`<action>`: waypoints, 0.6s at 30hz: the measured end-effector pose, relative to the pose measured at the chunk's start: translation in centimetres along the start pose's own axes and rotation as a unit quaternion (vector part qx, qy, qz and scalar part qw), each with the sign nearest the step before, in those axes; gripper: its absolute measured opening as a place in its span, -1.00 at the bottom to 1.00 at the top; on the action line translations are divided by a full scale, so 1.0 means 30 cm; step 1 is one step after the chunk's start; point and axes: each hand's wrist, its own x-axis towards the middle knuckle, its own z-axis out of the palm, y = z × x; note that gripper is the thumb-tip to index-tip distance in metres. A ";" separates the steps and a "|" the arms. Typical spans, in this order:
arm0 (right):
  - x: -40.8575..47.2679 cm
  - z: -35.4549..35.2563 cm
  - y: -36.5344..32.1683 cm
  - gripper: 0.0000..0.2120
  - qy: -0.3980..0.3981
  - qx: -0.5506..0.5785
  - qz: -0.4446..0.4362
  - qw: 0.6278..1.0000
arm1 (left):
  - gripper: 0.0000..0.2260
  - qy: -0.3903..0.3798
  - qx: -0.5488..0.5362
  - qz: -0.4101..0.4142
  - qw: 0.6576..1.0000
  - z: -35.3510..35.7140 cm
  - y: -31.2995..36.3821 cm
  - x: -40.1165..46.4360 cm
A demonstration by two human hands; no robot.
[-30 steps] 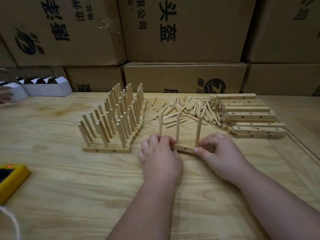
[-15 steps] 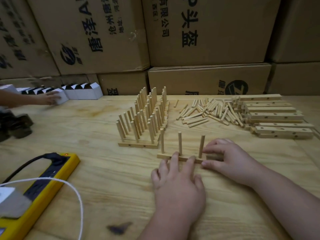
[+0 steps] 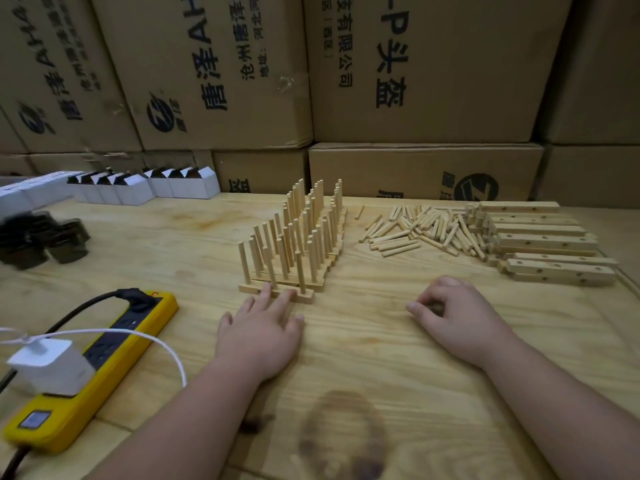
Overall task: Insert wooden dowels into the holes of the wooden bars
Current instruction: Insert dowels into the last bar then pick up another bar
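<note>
Left hand (image 3: 259, 332) flat, straight fingertips touching nearest doweled bar (image 3: 277, 292); right hand (image 3: 453, 313) loosely curled, holding nothing.

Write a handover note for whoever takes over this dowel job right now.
Left hand: open, straight fingertips touching the front finished bar at the near end of the row of finished bars.
Right hand: loosely curled on the table, no grip on anything.
Loose dowels lie piled behind the right hand; empty bars are stacked to their right.
Done: the front bar carries three upright dowels and sits against the row.
Left: take an empty bar, fill its holes, repeat through the stack.
</note>
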 end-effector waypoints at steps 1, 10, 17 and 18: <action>0.000 0.002 0.000 -0.84 0.002 -0.011 0.000 1.000 | -0.44 0.003 0.006 0.004 1.000 0.004 -0.002 0.007; -0.008 0.006 0.000 -0.76 0.033 -0.059 0.007 0.998 | -0.41 0.000 0.030 0.009 1.000 0.016 0.006 0.032; -0.022 0.004 -0.002 -0.74 0.045 -0.082 0.009 0.996 | -0.43 0.008 0.017 0.017 1.000 0.030 0.046 0.038; -0.021 0.003 -0.003 -0.75 0.045 -0.084 0.010 0.995 | -0.44 0.009 0.017 0.014 1.000 0.031 0.049 0.045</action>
